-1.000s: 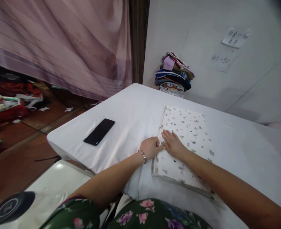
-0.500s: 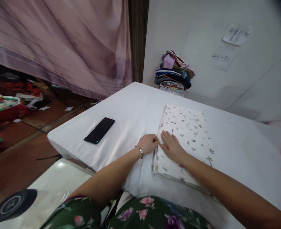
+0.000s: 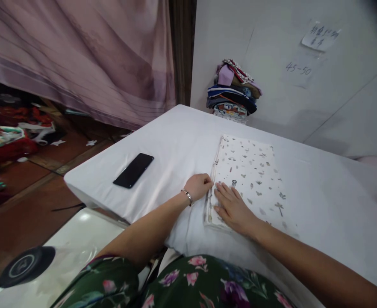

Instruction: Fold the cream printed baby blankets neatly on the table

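A folded white cloth [image 3: 249, 171] with a small grey-green leaf print lies on the white-covered table. At its left edge my left hand [image 3: 198, 185], with a bracelet at the wrist, is closed, thumb and fingertips pinched on the layered edge. My right hand [image 3: 235, 210] rests flat on top of the cloth near that same edge, fingers stretched out and a little apart. The near right part of the cloth is partly covered by my right forearm.
A black phone [image 3: 134, 170] lies on the table [image 3: 182, 128] at the left. Folded clothes [image 3: 233, 92] are stacked against the wall at the back. A white stool [image 3: 79, 231] holds a dark cap-like item [image 3: 26, 266]. A pink curtain [image 3: 111, 55] hangs behind, above a red basket [image 3: 10, 145].
My right hand has slid slightly toward me on the cloth, its fingers still flat. My left hand stays at the cloth's left edge. The view has shifted a little.
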The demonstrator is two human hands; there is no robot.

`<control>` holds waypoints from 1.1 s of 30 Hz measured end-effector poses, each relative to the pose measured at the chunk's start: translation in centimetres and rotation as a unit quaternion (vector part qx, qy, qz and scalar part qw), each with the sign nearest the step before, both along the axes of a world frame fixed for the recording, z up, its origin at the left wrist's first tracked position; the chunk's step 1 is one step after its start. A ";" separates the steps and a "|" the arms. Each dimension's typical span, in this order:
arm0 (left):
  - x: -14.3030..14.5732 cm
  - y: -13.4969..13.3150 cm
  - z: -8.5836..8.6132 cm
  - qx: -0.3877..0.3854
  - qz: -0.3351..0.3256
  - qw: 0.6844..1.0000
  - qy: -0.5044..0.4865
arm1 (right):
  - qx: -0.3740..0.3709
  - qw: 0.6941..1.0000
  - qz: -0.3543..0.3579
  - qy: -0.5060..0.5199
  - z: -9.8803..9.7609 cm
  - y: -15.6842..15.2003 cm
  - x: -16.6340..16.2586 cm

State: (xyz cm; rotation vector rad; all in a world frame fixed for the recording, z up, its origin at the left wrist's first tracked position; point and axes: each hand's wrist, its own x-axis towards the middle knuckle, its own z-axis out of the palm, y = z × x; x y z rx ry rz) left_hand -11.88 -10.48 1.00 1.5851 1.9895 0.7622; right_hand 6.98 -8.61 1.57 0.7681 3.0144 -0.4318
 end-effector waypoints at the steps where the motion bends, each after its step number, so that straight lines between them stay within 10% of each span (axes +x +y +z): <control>1: 0.0 0.0 0.1 0.007 0.004 1.000 0.000 | -0.006 1.000 0.003 0.000 0.1 -0.2 0.1; 33: 0.9 -0.5 0.4 -0.012 -0.006 0.997 0.081 | -0.007 0.997 -0.072 -0.002 -0.1 8.1 -4.5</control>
